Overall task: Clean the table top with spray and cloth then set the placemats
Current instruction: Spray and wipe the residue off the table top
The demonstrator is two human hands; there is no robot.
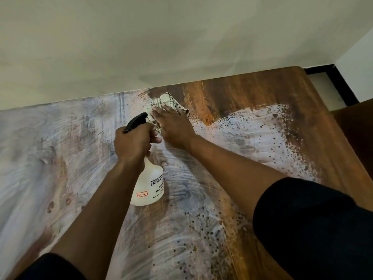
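Note:
A wooden table top (262,110) with a white and grey brushed pattern fills the view. My left hand (133,143) grips the neck of a white spray bottle (148,188) with a black trigger head, held above the table's middle. My right hand (173,126) lies flat, fingers straight, pressing a pale patterned cloth (165,101) onto the table near its far edge. The cloth is crumpled and partly hidden under my palm. No placemats are in view.
A plain pale wall (161,37) runs along the table's far edge. At the right, past the table's corner, a dark skirting (341,85) and floor show. Dark sleeves cover both upper arms at the frame's bottom.

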